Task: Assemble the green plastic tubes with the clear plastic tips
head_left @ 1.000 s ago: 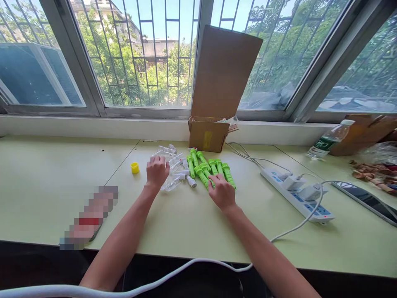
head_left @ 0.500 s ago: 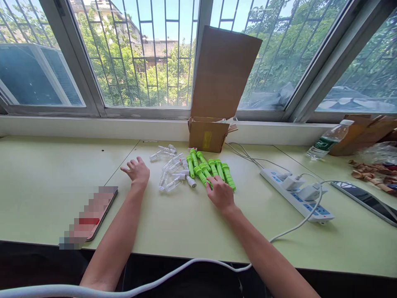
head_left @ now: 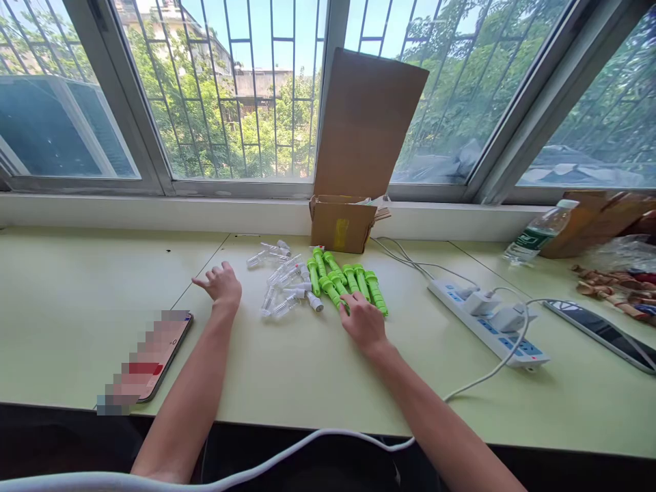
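Since a second ago, the left hand (head_left: 221,283) has slid left off the clear plastic tubes (head_left: 281,288) and now lies with fingers spread on the bare worktop (head_left: 318,369), holding nothing. The right hand (head_left: 363,321) has barely shifted. It rests palm down, fingertips on the near ends of the green plastic pieces (head_left: 354,281); whether it grips one cannot be told. These pieces lie in a row mid-worktop, just right of the tubes and near a cardboard box (head_left: 342,224). They look light, stiff and smooth, likely to roll, so each is best pinched across its thicker collar.
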